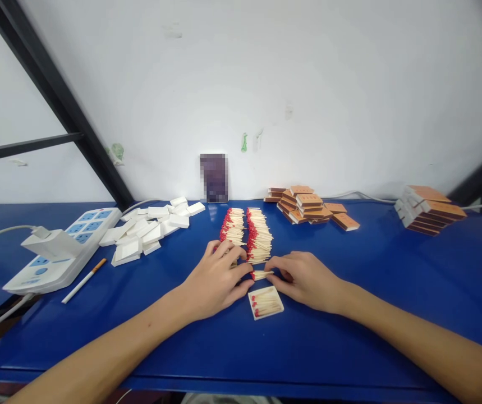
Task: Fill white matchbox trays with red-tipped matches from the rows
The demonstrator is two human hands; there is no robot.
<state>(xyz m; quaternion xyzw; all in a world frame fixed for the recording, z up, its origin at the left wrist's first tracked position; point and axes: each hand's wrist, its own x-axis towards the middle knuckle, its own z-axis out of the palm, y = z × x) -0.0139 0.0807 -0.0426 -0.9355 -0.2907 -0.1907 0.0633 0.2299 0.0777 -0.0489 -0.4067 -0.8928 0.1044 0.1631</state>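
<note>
A small bundle of red-headed matches (261, 275) lies between my two hands. My left hand (224, 272) pinches its red-head end between thumb and forefinger, the other fingers curled over the near end of the left match row (233, 221). On the plain-stick end, the thumb and forefinger of my right hand (302, 278) close on the same bundle. Just below sits a white matchbox tray (280, 310) with several matches in it, heads to the left. A second, longer row of matches (261, 235) stretches away beyond the bundle.
White empty trays (148, 227) are heaped at the left, near a power strip (76, 247) with a plugged charger and a cigarette (84, 280). Orange-brown matchbox sleeves (308, 205) are piled back right, with a stack of matchboxes (428, 209) farther right. A dark pixelated rectangle (215, 178) leans on the wall.
</note>
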